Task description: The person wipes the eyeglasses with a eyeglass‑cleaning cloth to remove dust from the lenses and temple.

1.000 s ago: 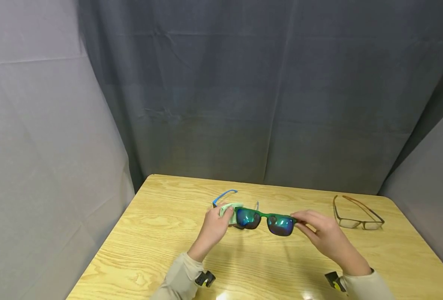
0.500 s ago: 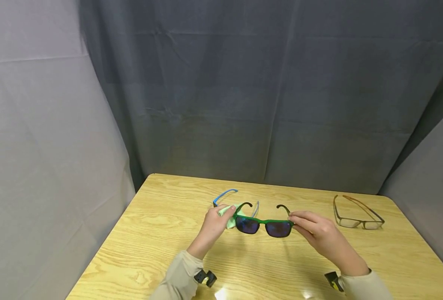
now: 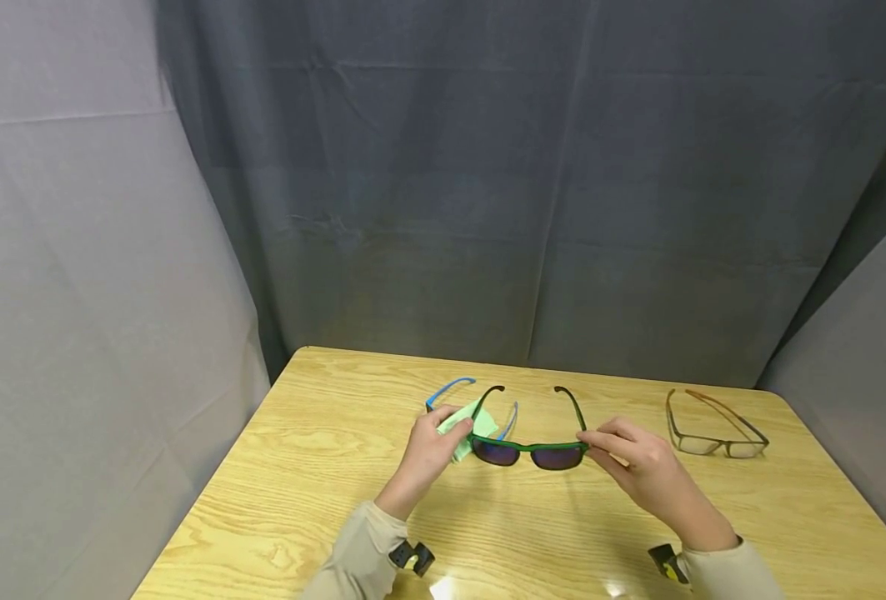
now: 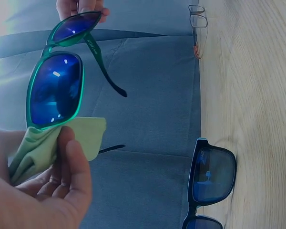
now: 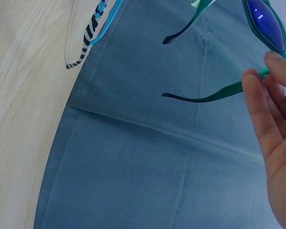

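Green-framed sunglasses (image 3: 528, 447) with dark blue lenses are held up above the table between both hands, temples spread and pointing away. My left hand (image 3: 427, 450) pinches their left end through a light green cloth (image 4: 40, 148), which is bunched under the fingers, with a loose flap (image 3: 480, 423) sticking out. At the other end, my right hand (image 3: 641, 467) pinches the hinge corner between thumb and fingers, as the right wrist view shows. Behind the left hand, a second pair of sunglasses (image 4: 213, 175) with blue temples stands on the table, partly hidden in the head view.
Clear-lensed eyeglasses (image 3: 720, 447) with brownish temples rest at the table's right side. The wood-grain table (image 3: 300, 467) ends at a dark grey curtain (image 3: 427, 208) behind, with light grey cloth walls (image 3: 97, 317) at both sides.
The sunglasses have tipped: their lenses faced me a second ago, and now the frame's top edge shows and the temples stretch away. More of the green cloth shows. Both hands stay nearly in place.
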Demonstrator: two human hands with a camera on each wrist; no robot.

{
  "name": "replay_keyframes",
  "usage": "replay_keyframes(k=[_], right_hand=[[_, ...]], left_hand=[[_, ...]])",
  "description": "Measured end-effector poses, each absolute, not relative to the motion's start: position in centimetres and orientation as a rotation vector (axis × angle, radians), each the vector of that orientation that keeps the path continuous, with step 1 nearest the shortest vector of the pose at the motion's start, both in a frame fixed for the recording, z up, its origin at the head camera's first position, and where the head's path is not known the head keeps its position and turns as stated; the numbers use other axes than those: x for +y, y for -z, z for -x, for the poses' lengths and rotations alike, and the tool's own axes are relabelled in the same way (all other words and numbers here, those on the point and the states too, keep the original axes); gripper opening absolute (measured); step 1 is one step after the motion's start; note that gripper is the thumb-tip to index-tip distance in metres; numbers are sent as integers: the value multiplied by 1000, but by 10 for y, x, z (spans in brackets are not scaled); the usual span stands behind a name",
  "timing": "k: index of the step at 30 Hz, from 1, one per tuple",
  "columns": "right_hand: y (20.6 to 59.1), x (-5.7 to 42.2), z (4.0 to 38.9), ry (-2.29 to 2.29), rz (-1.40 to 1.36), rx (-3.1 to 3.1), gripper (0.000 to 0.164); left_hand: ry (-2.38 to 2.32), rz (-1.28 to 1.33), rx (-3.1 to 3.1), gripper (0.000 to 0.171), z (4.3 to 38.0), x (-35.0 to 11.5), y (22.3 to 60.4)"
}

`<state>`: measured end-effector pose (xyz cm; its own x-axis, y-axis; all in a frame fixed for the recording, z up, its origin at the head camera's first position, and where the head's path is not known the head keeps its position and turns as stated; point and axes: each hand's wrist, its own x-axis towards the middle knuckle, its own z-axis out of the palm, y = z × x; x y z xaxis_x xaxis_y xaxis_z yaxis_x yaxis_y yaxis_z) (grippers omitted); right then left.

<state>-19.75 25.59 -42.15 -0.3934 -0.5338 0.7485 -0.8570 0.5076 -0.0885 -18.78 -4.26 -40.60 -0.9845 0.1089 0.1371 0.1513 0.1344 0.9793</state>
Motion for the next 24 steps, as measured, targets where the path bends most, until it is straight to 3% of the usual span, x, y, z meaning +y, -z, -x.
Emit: replay_keyframes(k=[13, 16, 18, 20, 24], right_hand=[[428, 257, 196, -814, -1105, -2153, 40], [425, 256, 193, -865, -1075, -2187, 22], [423, 255, 191, -894, -1047, -2201, 27], [421, 253, 189, -930, -1010, -2228, 41], [420, 251, 186, -998, -920, -2286, 33]], left_hand=[[2108, 329, -2241, 35, 189, -42, 411], [2120, 358, -2211, 36, 191, -42, 413], [2118, 377, -2201, 37, 191, -42, 413], [2102, 397, -2204, 37, 188, -42, 408], [2061, 417, -2226, 37, 187, -42, 405]])
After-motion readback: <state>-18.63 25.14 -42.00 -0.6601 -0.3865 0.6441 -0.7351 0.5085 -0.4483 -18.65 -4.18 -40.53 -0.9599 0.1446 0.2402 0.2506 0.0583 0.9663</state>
